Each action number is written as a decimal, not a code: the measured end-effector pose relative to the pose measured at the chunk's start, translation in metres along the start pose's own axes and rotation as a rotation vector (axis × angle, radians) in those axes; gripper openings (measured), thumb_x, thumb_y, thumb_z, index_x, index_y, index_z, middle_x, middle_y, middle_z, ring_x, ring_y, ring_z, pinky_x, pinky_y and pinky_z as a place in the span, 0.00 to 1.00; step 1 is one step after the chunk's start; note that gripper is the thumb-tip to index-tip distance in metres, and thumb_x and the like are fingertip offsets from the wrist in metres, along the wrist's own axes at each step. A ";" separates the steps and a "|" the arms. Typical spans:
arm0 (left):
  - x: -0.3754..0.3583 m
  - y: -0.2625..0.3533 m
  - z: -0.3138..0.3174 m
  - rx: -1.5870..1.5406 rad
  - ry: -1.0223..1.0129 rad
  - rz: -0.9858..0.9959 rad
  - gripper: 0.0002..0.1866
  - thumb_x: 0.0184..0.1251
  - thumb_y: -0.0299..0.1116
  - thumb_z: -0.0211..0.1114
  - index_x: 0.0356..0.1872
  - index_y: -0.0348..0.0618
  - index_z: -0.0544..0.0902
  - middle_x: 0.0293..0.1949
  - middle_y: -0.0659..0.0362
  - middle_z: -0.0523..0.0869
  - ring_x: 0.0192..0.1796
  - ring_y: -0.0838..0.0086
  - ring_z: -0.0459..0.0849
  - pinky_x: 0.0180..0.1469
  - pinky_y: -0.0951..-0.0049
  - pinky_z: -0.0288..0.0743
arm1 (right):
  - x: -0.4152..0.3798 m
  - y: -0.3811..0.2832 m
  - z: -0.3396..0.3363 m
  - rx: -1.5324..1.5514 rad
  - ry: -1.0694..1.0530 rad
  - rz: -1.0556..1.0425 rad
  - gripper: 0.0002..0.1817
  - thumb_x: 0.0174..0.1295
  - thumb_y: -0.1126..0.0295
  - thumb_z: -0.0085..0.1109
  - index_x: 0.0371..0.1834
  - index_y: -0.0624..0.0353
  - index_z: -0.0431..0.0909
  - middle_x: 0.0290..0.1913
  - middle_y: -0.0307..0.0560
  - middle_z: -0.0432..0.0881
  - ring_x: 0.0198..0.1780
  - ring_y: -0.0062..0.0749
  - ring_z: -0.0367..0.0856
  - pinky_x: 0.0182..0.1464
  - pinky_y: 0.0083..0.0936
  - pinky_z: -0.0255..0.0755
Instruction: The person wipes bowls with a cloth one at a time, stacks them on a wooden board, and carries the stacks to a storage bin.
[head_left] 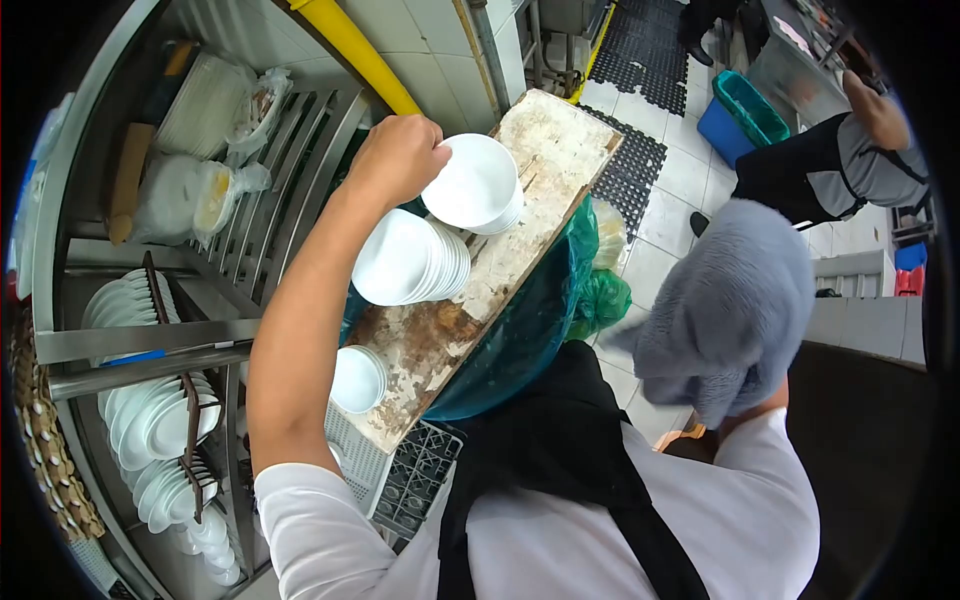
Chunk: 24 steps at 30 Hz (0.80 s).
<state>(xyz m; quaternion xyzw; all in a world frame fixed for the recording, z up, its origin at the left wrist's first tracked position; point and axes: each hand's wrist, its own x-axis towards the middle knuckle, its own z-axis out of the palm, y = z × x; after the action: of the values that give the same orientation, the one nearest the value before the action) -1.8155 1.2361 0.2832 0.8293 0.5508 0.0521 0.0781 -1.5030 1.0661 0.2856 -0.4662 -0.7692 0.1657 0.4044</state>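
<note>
My left hand [400,155] is closed on the rim of a white bowl [470,182], at the top of a short stack on a worn, stained wooden board [545,135]. Beside it on the board stands a taller stack of white bowls [400,260], partly behind my forearm. Nearer to me, several smaller white bowls [358,380] are nested together. On the other side, my right hand is raised and wrapped in a grey towel [735,300], which hides its fingers.
A metal rack [150,345] on the left holds white plates [165,415] and bagged items. Below the board hang a dark green bin bag [515,335] and a tied green bag [600,303]. Another person [830,165] stands at the upper right near a blue bin [725,130].
</note>
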 end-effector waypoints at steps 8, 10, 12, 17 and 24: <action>-0.075 0.049 -0.057 -0.312 0.144 0.011 0.11 0.61 0.30 0.62 0.40 0.34 0.82 0.33 0.52 0.80 0.32 0.68 0.79 0.36 0.73 0.73 | -0.023 0.034 0.016 0.246 -0.375 0.093 0.09 0.38 0.71 0.67 0.25 0.58 0.80 0.23 0.41 0.79 0.27 0.32 0.79 0.33 0.23 0.70; -0.135 0.078 -0.075 -0.486 -0.182 0.018 0.06 0.62 0.28 0.59 0.35 0.36 0.81 0.27 0.57 0.80 0.27 0.70 0.78 0.32 0.74 0.71 | -0.050 0.058 0.021 0.296 -0.378 0.190 0.14 0.35 0.72 0.72 0.28 0.61 0.81 0.23 0.37 0.79 0.27 0.25 0.80 0.36 0.16 0.72; -0.185 0.085 -0.050 -0.741 -0.486 0.159 0.08 0.64 0.28 0.59 0.39 0.36 0.82 0.27 0.55 0.83 0.31 0.68 0.83 0.35 0.71 0.75 | -0.048 0.049 0.003 0.607 -0.487 0.297 0.20 0.28 0.76 0.73 0.31 0.64 0.82 0.25 0.37 0.80 0.25 0.25 0.78 0.36 0.16 0.73; -0.376 0.069 0.109 -0.694 -0.482 -0.522 0.17 0.68 0.27 0.53 0.55 0.37 0.79 0.47 0.44 0.84 0.51 0.52 0.83 0.50 0.63 0.77 | -0.041 0.056 0.012 0.292 -0.646 0.058 0.28 0.24 0.72 0.72 0.38 0.57 0.79 0.26 0.37 0.80 0.26 0.31 0.75 0.37 0.23 0.71; -0.425 0.104 0.054 -1.528 -0.277 -0.776 0.21 0.69 0.29 0.57 0.62 0.36 0.73 0.55 0.44 0.80 0.60 0.63 0.79 0.51 0.66 0.78 | -0.050 0.050 0.035 -0.031 -0.961 0.328 0.33 0.27 0.69 0.71 0.47 0.47 0.77 0.23 0.33 0.78 0.22 0.31 0.75 0.31 0.25 0.69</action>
<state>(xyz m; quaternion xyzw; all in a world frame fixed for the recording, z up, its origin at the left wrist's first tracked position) -1.8771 0.8008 0.2496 0.3023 0.5945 0.2760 0.6921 -1.4892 1.0537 0.2088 -0.4578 -0.7875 0.4113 -0.0334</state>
